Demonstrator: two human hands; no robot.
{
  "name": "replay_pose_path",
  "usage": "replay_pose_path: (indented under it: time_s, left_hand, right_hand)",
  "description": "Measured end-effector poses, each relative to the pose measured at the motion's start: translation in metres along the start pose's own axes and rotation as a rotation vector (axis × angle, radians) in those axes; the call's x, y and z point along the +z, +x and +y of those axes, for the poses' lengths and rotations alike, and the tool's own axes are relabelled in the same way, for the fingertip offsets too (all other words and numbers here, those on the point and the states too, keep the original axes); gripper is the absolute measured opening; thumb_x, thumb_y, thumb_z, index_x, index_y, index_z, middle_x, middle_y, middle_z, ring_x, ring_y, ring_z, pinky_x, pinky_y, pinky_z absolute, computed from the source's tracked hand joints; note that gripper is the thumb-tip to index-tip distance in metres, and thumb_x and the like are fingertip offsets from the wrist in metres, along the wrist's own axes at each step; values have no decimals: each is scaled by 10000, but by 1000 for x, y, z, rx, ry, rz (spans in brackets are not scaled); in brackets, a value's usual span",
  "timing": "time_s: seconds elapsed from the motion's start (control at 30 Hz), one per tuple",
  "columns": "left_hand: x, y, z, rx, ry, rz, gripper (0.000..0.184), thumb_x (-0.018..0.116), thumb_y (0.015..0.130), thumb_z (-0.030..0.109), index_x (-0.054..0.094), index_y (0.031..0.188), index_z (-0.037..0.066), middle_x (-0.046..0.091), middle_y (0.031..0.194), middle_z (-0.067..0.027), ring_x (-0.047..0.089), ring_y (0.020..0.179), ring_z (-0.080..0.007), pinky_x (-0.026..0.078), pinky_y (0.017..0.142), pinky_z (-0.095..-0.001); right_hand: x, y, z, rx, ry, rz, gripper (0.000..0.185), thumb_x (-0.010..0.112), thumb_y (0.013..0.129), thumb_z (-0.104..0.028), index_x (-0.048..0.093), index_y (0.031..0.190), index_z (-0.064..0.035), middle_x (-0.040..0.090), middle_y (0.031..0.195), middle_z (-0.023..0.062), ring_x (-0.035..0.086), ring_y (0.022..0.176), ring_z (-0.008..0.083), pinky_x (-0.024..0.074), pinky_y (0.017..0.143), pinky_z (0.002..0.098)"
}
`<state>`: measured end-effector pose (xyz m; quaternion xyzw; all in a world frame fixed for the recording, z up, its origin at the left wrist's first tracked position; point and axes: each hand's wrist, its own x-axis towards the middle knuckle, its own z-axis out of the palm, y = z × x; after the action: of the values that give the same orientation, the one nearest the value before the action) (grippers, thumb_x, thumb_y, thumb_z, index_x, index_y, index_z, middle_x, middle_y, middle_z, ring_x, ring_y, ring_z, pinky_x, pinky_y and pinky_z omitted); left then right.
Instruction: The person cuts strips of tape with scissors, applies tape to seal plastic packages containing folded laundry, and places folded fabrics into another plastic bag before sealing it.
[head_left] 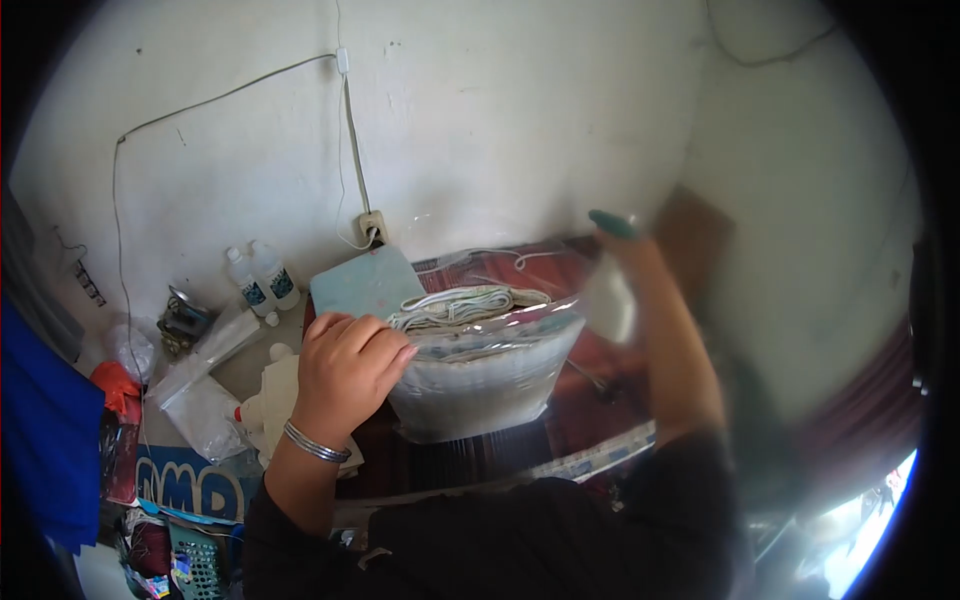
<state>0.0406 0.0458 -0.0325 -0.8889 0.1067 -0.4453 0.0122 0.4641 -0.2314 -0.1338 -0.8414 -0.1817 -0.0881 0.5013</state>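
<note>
A clear plastic bag (480,385) stands in front of me with folded pale cloth (470,305) stacked inside, its edges showing at the top. My left hand (352,362) is closed on the bag's upper left edge, thumb and fingers pressed together. Raised beyond the bag's right side, my right hand (640,248) is smeared by motion. A green oblong thing (612,224) shows at its fingers, its kind too blurred to tell. Below that hand hangs a whitish blurred shape (610,300) that I cannot make out.
Dark red striped cloth (610,400) lies under the bag. Behind is a light blue flat board (368,280) near a wall socket (372,228). Two white bottles (262,275), plastic packets (205,415) and cream pieces (270,400) are at the left. A green basket (197,560) stands lower left.
</note>
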Motion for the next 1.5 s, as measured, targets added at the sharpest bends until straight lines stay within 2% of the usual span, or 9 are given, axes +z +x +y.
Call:
replay_pose_path:
  time_s: [0.33, 0.43, 0.73, 0.9, 0.97, 1.07, 1.2, 1.33, 1.5]
  left_hand:
    - [-7, 8, -4, -121, -16, -112, 254, 769, 652, 243, 623, 791, 88, 603, 759, -45, 566, 731, -249, 403, 731, -374]
    - [-3, 2, -20, -144, -36, -158, 316, 757, 669, 283, 618, 873, 86, 608, 802, -57, 563, 790, -267, 393, 775, -391]
    - [10, 6, -29, -141, 81, -173, 140, 675, 779, 175, 568, 742, 92, 592, 747, -64, 570, 746, -271, 402, 758, -379]
    - [29, -14, -40, -126, 74, -68, 215, 683, 809, 247, 601, 932, 90, 627, 974, -94, 590, 924, -252, 406, 840, -368]
    - [61, -40, -48, -426, -638, 474, 621, 685, 831, 385, 438, 1307, 72, 525, 1267, -140, 516, 1146, -248, 380, 979, -369]
    - [120, -83, -84, -956, -1079, 452, 789, 576, 924, 392, 138, 1474, 32, 348, 1440, -181, 399, 1284, -275, 325, 1079, -397]
    - [121, -91, -28, -647, -1081, 206, 781, 605, 901, 272, 144, 1485, 35, 375, 1421, -188, 406, 1284, -292, 319, 1086, -407]
    - [91, -74, 18, -976, -1087, 288, 775, 637, 867, 151, 174, 1478, 40, 419, 1387, -175, 439, 1238, -218, 352, 1047, -339]
    - [66, -70, 31, -1115, -1289, 374, 607, 560, 895, 40, 295, 1440, 19, 493, 1323, -149, 517, 1140, -184, 398, 995, -305]
  right_hand:
    - [102, -18, 134, -104, -32, 77, 545, 812, 645, -464, 686, 962, -38, 683, 820, 116, 658, 724, 192, 512, 661, 337]
    - [93, -15, 162, 99, 200, -276, 657, 808, 673, -409, 597, 1143, -1, 663, 989, 137, 652, 797, 218, 519, 686, 344]
    - [23, -138, -71, -225, 861, -604, 781, 436, 911, -594, 280, 1464, -66, 392, 1425, 188, 353, 1336, 321, 278, 1087, 440]
    - [65, -143, -72, -370, 861, -597, 899, 526, 847, -631, 260, 1458, -28, 416, 1395, 210, 364, 1325, 318, 248, 1108, 434]
    - [72, -145, -68, -270, 966, -513, 893, 579, 833, -594, 275, 1451, -26, 430, 1385, 203, 363, 1326, 316, 249, 1108, 427]
    - [77, -150, -64, -308, 916, -439, 868, 644, 824, -506, 276, 1451, -32, 443, 1374, 198, 368, 1321, 309, 259, 1102, 418]
    - [66, -162, -85, -55, 850, -366, 742, 705, 797, -302, 380, 1406, -32, 485, 1325, 183, 435, 1252, 284, 334, 1042, 391]
    - [56, -187, -100, -11, 886, -208, 558, 604, 831, -71, 430, 1352, 31, 545, 1257, 175, 520, 1159, 257, 402, 978, 337]
    - [32, -205, -109, 30, 888, -246, 455, 562, 868, -90, 469, 1280, 79, 591, 1171, 180, 583, 1072, 253, 458, 922, 366]
